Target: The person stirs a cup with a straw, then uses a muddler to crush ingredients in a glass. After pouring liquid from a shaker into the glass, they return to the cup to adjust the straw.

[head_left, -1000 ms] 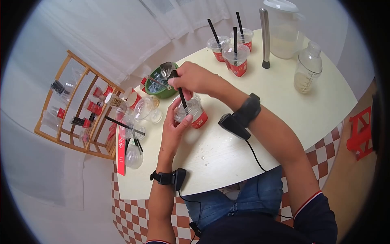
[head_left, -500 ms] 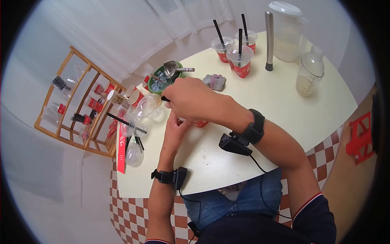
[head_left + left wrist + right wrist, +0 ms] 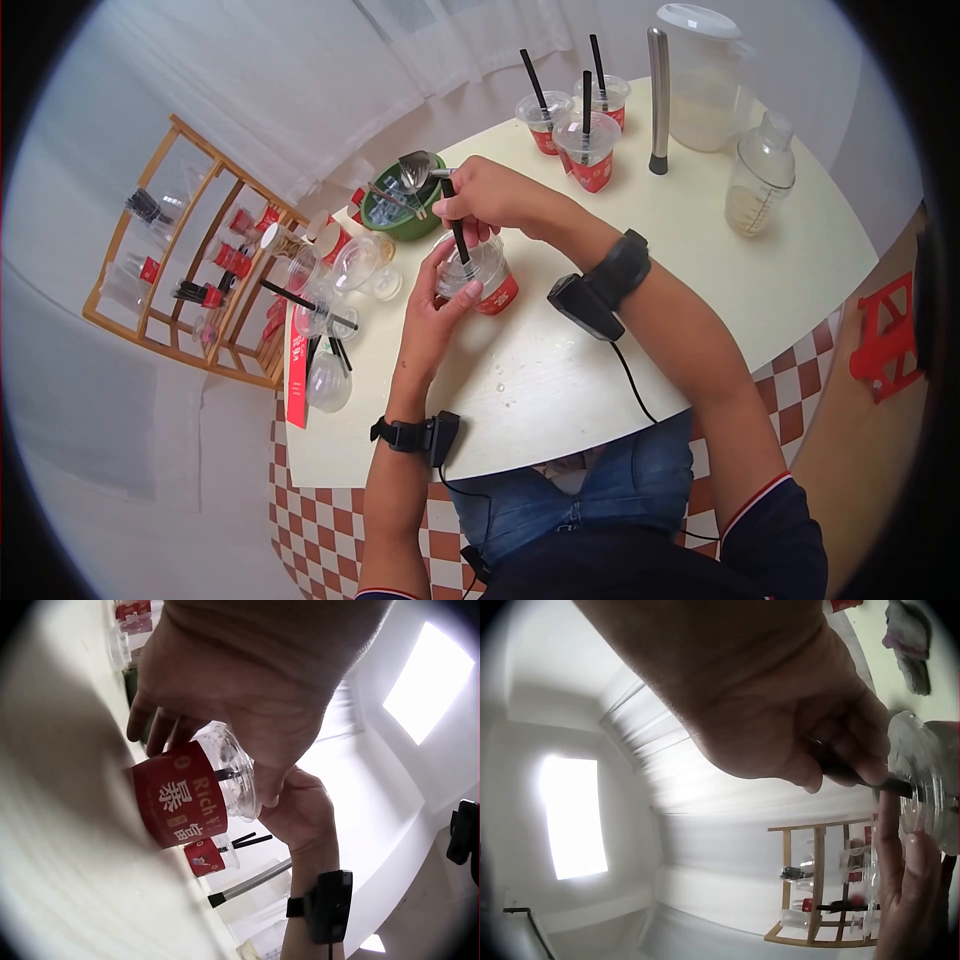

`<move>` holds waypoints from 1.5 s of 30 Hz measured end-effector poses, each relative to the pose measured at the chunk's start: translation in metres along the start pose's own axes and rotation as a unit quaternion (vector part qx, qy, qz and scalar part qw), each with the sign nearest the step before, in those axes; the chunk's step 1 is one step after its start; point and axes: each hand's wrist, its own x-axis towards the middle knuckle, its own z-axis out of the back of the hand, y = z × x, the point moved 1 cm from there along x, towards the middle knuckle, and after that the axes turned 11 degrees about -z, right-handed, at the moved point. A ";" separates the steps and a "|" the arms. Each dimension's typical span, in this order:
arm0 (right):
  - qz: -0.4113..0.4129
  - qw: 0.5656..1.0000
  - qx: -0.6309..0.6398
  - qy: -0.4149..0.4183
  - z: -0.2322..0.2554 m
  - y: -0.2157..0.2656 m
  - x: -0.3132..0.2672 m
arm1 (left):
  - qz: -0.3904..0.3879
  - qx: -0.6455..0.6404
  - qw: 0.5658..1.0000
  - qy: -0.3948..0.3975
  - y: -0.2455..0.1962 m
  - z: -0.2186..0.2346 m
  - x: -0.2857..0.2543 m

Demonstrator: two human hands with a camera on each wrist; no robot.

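Note:
A clear plastic cup (image 3: 499,296) with a red label and a clear lid stands on the table in front of me. My left hand (image 3: 432,318) holds it round the side, thumb near the lid's edge. Above it, my right hand (image 3: 490,197) grips a black straw (image 3: 459,237) whose lower end passes into the middle of the lid. The left wrist view shows the cup's red label (image 3: 180,796) and a dark piece of straw (image 3: 226,774) inside the clear upper part. In the right wrist view, curled fingers surround the straw (image 3: 891,786) just over the lid.
Behind are cups with straws (image 3: 588,150), a steel muddler (image 3: 657,110), a pitcher (image 3: 705,90) and a shaker (image 3: 760,180). To the left stand a green bowl (image 3: 405,228) with utensils, clear lids and cups (image 3: 360,265), and a wooden rack (image 3: 170,240). A grey cloth (image 3: 907,634) lies beyond.
My right hand came down over the cup, covering much of it, then rose again with the straw in its grip. My left hand has stayed on the cup.

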 end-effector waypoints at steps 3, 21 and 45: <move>0.005 0.999 -0.029 -0.028 -0.009 0.004 -0.002 | 0.005 -0.006 1.000 0.008 -0.001 0.000 -0.001; 0.196 0.868 -0.447 -0.095 -0.052 0.037 -0.057 | 0.023 0.034 0.999 0.005 0.008 0.009 -0.005; 0.125 0.946 -0.275 -0.122 -0.015 0.012 -0.010 | 0.005 0.004 1.000 -0.011 0.000 0.000 -0.002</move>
